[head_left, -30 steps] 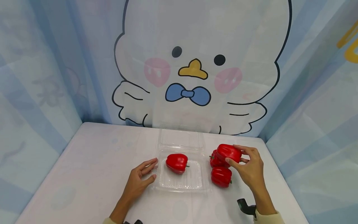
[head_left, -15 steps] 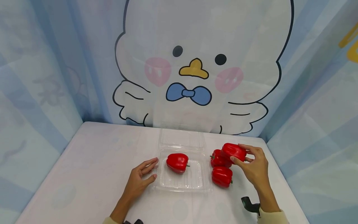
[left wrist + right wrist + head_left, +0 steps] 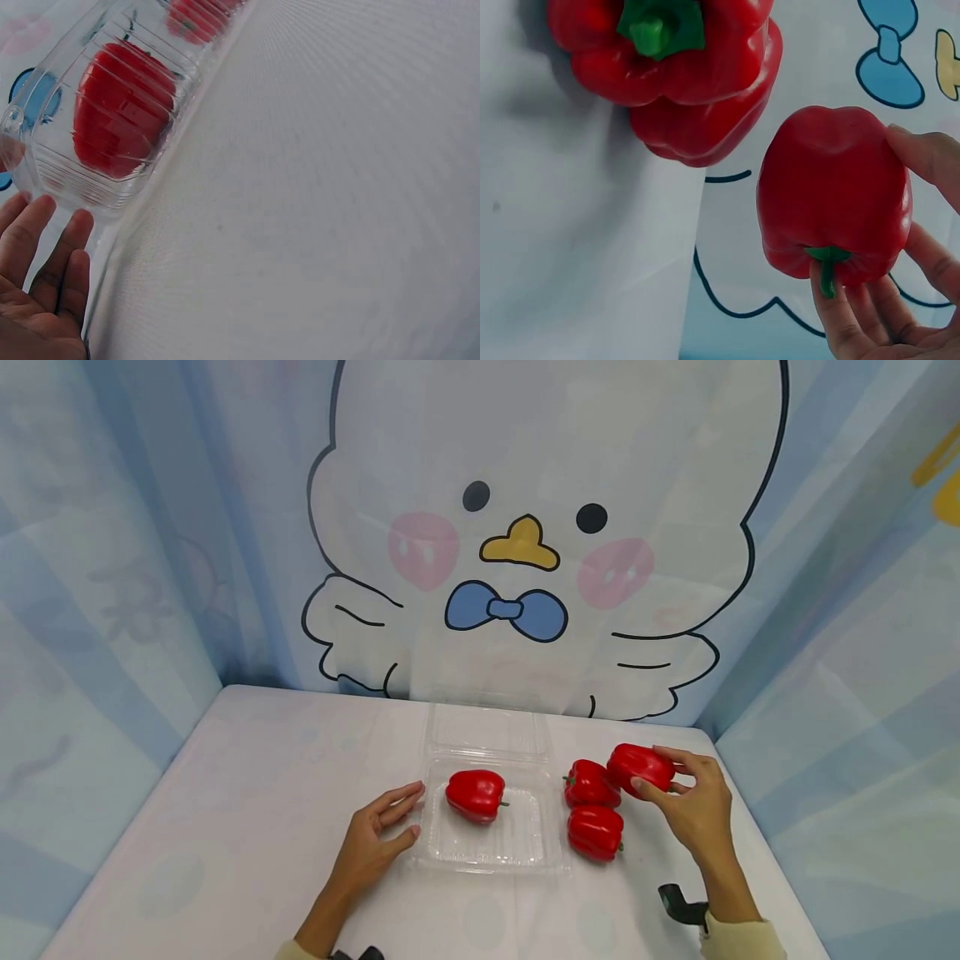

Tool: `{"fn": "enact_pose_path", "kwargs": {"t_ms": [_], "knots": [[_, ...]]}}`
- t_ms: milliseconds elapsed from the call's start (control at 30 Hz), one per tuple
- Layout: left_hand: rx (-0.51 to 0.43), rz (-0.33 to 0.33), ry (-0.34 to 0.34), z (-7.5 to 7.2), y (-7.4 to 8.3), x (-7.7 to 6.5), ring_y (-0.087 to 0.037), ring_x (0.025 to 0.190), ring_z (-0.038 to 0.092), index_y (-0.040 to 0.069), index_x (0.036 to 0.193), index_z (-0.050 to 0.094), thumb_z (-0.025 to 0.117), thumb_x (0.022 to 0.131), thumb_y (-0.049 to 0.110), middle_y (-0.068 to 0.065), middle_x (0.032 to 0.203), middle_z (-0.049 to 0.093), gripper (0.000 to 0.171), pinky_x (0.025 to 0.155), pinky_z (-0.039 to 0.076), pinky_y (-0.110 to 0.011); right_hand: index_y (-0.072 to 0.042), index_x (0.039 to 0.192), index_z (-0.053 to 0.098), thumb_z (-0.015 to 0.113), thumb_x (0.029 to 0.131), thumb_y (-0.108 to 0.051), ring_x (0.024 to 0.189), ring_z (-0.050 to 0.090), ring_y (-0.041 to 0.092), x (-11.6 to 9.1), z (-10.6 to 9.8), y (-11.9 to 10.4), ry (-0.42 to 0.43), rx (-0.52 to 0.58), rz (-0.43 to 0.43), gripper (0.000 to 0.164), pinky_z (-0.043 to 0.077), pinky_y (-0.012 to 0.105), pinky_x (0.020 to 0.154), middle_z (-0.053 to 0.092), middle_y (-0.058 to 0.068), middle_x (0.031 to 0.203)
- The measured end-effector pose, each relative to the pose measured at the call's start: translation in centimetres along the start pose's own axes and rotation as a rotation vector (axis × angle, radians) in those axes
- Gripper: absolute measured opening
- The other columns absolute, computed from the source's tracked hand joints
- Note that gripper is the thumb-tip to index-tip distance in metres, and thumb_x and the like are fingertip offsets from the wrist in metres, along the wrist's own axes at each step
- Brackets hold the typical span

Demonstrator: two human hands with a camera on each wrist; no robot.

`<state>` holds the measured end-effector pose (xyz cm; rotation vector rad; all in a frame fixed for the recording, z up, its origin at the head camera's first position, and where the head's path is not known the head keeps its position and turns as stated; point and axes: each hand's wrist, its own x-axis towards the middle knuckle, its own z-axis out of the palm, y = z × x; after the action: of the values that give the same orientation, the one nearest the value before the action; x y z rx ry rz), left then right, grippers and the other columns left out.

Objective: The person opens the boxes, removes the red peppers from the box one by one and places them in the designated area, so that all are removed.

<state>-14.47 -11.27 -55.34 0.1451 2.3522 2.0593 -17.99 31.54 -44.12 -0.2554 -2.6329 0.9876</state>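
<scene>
My right hand (image 3: 697, 802) holds a red bell pepper (image 3: 640, 768) between thumb and fingers; its green stem (image 3: 829, 276) shows in the right wrist view. Just left of it on the table lie two more red bell peppers, one farther back (image 3: 591, 783) and one nearer (image 3: 596, 832). A clear plastic clamshell box (image 3: 525, 852) has its lid (image 3: 487, 731) folded back, with one red bell pepper (image 3: 476, 796) inside. My left hand (image 3: 372, 842) rests at the box's left side, fingers loosely bent; whether the fingertips touch the box I cannot tell.
The white table (image 3: 247, 827) runs back to a curtain (image 3: 540, 660) printed with a cartoon bird. More curtain hangs along the left and right sides. A black wrist mount (image 3: 681, 906) shows by the right sleeve (image 3: 742, 941).
My right hand has moved to the right with its bell pepper, uncovering more of the rear pepper on the table. The left hand and the box have stayed in place.
</scene>
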Motion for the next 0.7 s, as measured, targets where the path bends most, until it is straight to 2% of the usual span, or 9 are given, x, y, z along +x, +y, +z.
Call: {"fn": "enact_pose_path", "kwargs": {"t_ms": [100, 233, 467, 700], "knots": [[-0.007, 0.007, -0.002, 0.0, 0.0, 0.0, -0.022, 0.138, 0.065, 0.015, 0.149, 0.060, 0.076, 0.094, 0.001, -0.003, 0.151, 0.063, 0.060, 0.115, 0.045, -0.018, -0.012, 0.147, 0.063, 0.089, 0.086, -0.019, 0.130, 0.055, 0.040, 0.1, -0.1, 0.3, 0.001, -0.009, 0.006, 0.066, 0.058, 0.059, 0.099, 0.053, 0.021, 0.143], [-0.024, 0.017, -0.004, 0.0, -0.1, 0.0, -0.024, 0.138, 0.064, 0.014, 0.149, 0.060, 0.075, 0.094, 0.000, -0.004, 0.152, 0.063, 0.059, 0.110, 0.043, -0.010, -0.012, 0.147, 0.063, 0.089, 0.087, -0.020, 0.131, 0.055, 0.041, 0.4, -0.2, 0.8, -0.005, -0.020, 0.019, 0.066, 0.060, 0.057, 0.099, 0.053, 0.020, 0.144], [-0.029, 0.045, -0.007, -0.1, -0.2, 0.0, -0.026, 0.138, 0.064, 0.012, 0.149, 0.060, 0.076, 0.094, 0.000, -0.006, 0.152, 0.062, 0.059, 0.109, 0.041, -0.009, -0.011, 0.147, 0.063, 0.088, 0.088, -0.018, 0.133, 0.053, 0.042, 0.9, -0.3, 1.5, -0.013, -0.028, 0.035, 0.064, 0.061, 0.057, 0.098, 0.052, 0.022, 0.143], [-0.026, 0.040, -0.006, 0.0, -0.3, 0.0, -0.025, 0.138, 0.065, 0.013, 0.149, 0.060, 0.075, 0.094, 0.001, -0.006, 0.153, 0.062, 0.058, 0.110, 0.042, -0.009, -0.009, 0.146, 0.063, 0.087, 0.088, -0.018, 0.133, 0.052, 0.042, 1.3, -0.1, 2.4, -0.010, -0.026, 0.046, 0.064, 0.061, 0.059, 0.098, 0.051, 0.023, 0.143]]}}
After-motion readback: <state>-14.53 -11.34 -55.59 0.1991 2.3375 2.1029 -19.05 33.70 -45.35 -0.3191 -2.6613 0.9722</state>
